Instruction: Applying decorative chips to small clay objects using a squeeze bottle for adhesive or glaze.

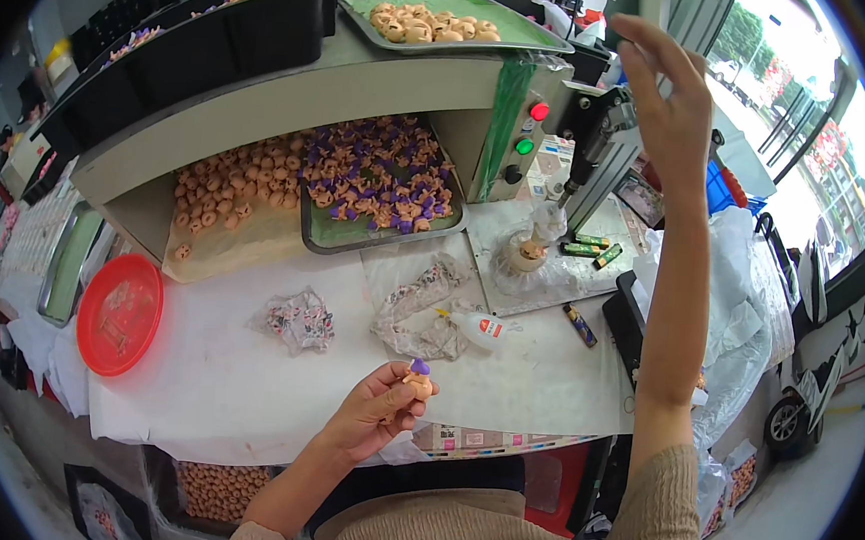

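Note:
My left hand [375, 408] holds a small peach-coloured doll head with a purple piece on top [418, 378], just above the near edge of the white-covered table [234, 377]. My right hand [665, 96] is raised high at the upper right, fingers spread, next to the handle of a small press machine [603, 131]; whether it touches the handle is unclear. A single peach head [532, 248] sits on a clear-wrapped stand under the press. A small white glue bottle [484, 327] lies on the table ahead of my left hand.
A grey tray [380, 228] holds several heads with purple pieces, beside a loose pile of plain heads [232, 191]. Another tray of plain heads [440, 22] sits on top of the machine housing. A red lid [119, 313] lies left. Crumpled wrappers [301, 319], lighters [579, 323].

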The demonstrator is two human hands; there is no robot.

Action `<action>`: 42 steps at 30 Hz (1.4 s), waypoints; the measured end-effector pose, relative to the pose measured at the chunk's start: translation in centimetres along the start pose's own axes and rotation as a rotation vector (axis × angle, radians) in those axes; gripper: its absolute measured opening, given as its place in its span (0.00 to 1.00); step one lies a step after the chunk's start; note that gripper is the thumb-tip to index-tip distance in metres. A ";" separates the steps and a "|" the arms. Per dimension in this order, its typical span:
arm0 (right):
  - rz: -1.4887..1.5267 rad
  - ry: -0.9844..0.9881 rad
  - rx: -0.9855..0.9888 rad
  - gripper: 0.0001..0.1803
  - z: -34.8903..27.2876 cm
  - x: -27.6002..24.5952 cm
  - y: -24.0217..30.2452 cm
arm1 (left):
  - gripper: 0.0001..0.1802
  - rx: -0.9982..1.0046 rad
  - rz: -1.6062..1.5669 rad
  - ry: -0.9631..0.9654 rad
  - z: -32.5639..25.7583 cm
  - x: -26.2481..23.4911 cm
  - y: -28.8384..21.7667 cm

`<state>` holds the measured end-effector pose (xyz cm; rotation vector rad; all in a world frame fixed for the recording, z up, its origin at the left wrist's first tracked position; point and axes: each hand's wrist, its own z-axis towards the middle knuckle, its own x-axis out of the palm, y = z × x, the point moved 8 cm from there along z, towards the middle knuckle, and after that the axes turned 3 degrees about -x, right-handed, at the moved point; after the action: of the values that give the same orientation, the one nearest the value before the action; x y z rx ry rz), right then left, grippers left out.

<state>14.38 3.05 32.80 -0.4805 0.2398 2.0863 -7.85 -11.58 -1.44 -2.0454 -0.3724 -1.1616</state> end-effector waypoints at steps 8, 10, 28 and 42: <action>0.080 -0.164 0.313 0.10 -6.7 -1.9 -1.4 | 0.11 0.026 0.010 -0.119 -2.2 -2.5 -1.2; -0.097 0.108 0.438 0.13 -13.1 -1.2 -3.0 | 0.12 0.057 0.005 -0.157 -2.6 -3.7 -1.8; -0.316 0.214 0.709 0.11 -25.8 -18.9 -14.8 | 0.16 0.104 0.114 -0.190 2.8 2.2 2.0; 0.205 0.809 0.827 0.10 -40.0 -24.5 -22.8 | 0.14 0.033 0.120 -0.034 6.0 8.0 5.2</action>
<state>55.00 -17.79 7.56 -0.7627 1.5895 1.6638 3.21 -11.60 0.93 -2.0317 -0.2788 -1.0431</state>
